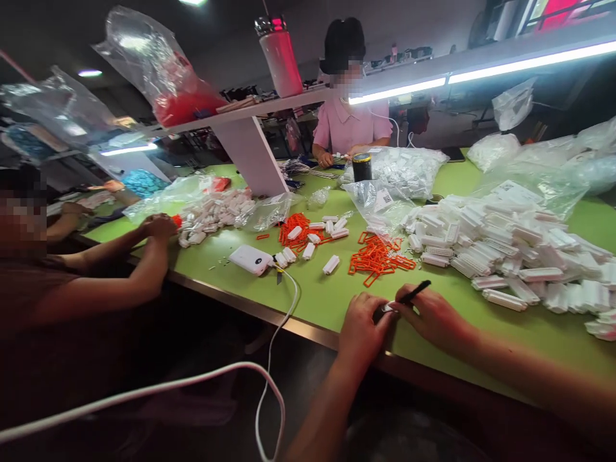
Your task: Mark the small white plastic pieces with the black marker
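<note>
At the table's near edge, my left hand [364, 327] is closed on a small white plastic connector piece [389, 307], mostly hidden by the fingers. My right hand [436, 321] grips a black pen-like tool [416, 292], its lower end down at the piece and its other end pointing up and right. Both hands meet over the green table. Just beyond them lies a heap of orange rectangular rings [378, 258]. One loose white connector housing [331, 264] rests left of that heap. A large pile of white connector housings [510, 244] spreads to the right.
A white power bank [250, 260] with a white cable [294, 289] lies to the left; the cable hangs over the edge. Another orange heap [294, 230] sits behind it. Co-workers sit at left and opposite. A shelf [308, 96] holds a tumbler [282, 58] and bags.
</note>
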The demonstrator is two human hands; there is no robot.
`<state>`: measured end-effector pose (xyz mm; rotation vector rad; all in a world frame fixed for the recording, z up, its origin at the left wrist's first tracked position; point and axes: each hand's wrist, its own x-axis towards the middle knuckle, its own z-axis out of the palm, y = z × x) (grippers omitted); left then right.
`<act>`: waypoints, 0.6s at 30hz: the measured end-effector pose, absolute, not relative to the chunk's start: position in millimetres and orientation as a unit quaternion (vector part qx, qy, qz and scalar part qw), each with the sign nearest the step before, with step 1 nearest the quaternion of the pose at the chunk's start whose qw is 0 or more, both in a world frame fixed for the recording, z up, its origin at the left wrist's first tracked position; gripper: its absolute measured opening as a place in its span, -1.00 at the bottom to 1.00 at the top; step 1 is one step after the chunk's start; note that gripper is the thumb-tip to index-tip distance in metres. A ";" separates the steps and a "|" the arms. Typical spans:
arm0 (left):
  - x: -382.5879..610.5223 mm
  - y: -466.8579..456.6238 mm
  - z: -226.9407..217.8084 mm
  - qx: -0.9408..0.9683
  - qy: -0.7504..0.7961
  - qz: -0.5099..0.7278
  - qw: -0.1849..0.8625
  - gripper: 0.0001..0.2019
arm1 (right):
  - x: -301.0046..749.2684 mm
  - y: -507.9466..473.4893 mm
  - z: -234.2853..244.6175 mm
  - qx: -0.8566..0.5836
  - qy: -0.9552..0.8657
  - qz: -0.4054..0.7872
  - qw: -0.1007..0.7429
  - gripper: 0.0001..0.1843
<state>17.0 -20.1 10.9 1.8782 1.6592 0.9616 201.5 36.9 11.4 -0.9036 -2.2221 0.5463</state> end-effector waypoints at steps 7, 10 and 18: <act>19.8 -20.1 11.6 0.665 0.621 0.342 0.236 -0.86 | 205.3 37.1 10.7 -0.368 -0.827 0.252 0.343 -0.68; 20.1 -20.0 10.9 0.662 0.622 0.342 0.240 -0.84 | 206.9 38.7 11.9 -0.389 -0.803 0.268 0.364 -0.60; 19.1 -20.1 10.6 0.667 0.617 0.340 0.242 -0.81 | 212.5 48.9 18.5 -0.422 -0.700 0.394 0.421 -0.46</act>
